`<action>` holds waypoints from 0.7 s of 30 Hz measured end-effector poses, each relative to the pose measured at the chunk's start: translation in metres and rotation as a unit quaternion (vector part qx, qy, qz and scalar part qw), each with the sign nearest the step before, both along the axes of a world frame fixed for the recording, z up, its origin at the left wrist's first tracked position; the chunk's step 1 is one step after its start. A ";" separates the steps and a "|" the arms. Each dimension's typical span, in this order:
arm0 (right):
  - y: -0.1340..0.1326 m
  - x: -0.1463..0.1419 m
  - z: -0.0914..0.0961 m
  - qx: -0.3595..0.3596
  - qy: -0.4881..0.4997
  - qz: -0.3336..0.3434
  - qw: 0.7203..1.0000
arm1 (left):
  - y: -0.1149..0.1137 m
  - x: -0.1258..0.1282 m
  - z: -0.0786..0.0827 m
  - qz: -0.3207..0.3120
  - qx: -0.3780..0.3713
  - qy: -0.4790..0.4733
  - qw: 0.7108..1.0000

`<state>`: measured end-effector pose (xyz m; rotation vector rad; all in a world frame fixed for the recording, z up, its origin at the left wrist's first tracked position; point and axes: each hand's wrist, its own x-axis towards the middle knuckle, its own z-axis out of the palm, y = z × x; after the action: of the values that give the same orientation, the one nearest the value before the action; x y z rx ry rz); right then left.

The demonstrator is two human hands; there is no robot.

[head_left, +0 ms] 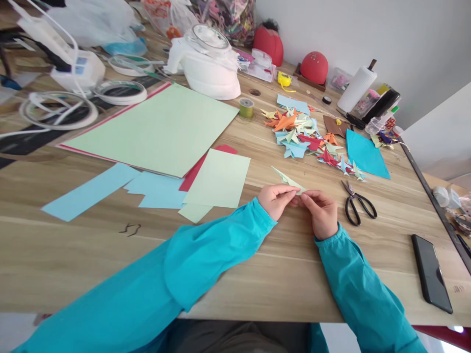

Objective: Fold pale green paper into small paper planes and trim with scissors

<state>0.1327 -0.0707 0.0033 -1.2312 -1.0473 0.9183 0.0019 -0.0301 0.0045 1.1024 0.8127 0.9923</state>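
A small folded piece of pale green paper (289, 180) lies on the wooden table (257, 274) and is pinched from both sides. My left hand (275, 200) grips its near end with closed fingers. My right hand (321, 212) pinches the same end from the right. Both arms wear teal sleeves. Just right of my right hand lie black scissors (356, 202). A pile of folded paper shapes (305, 137) in several colours sits further back.
Large pale green sheet (158, 127) over a red one, light blue strips (91, 190), a smaller green sheet (220, 179), a blue square (364, 154), a black phone (431, 272), green thread spool (246, 107), tape rolls (121, 92), white appliance (206, 68), red pincushions (314, 67).
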 end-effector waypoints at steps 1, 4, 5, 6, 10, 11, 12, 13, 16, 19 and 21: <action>0.000 0.000 -0.001 -0.003 0.006 0.001 1.000 | 0.000 0.000 0.000 -0.003 -0.009 -0.007 1.000; 0.001 0.001 -0.002 -0.010 0.023 0.001 1.000 | -0.001 0.001 0.001 -0.012 -0.019 -0.022 1.000; 0.002 0.001 -0.003 -0.014 0.030 -0.001 0.999 | -0.002 0.001 0.001 -0.015 -0.017 -0.023 0.999; 0.002 0.001 -0.003 -0.018 0.036 -0.005 0.999 | -0.002 0.001 0.001 -0.015 -0.014 -0.022 1.000; 0.002 0.003 -0.003 -0.019 0.047 -0.037 0.998 | -0.004 -0.001 0.002 0.002 -0.011 -0.005 1.000; 0.002 0.004 -0.003 -0.016 0.046 -0.047 0.998 | -0.004 -0.002 0.003 0.015 -0.010 0.001 1.000; 0.002 0.004 -0.003 -0.013 0.045 -0.055 0.997 | -0.004 -0.003 0.004 0.031 -0.007 0.008 0.999; 0.003 0.004 -0.004 -0.009 0.045 -0.061 0.997 | -0.004 -0.004 0.004 0.047 -0.004 0.014 0.999; 0.003 0.005 -0.004 0.014 0.051 -0.070 0.996 | -0.004 -0.005 0.006 0.058 0.000 0.019 0.998; 0.003 0.004 -0.004 0.029 0.057 -0.059 0.996 | -0.002 -0.004 0.006 0.011 -0.014 0.000 1.000; 0.002 0.004 -0.004 0.028 0.054 -0.047 0.997 | -0.001 -0.003 0.006 -0.024 -0.042 -0.023 0.999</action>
<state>0.1370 -0.0685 -0.0004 -1.1621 -0.9163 0.8674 -0.0014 -0.0308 0.0107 1.0196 0.7809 0.9317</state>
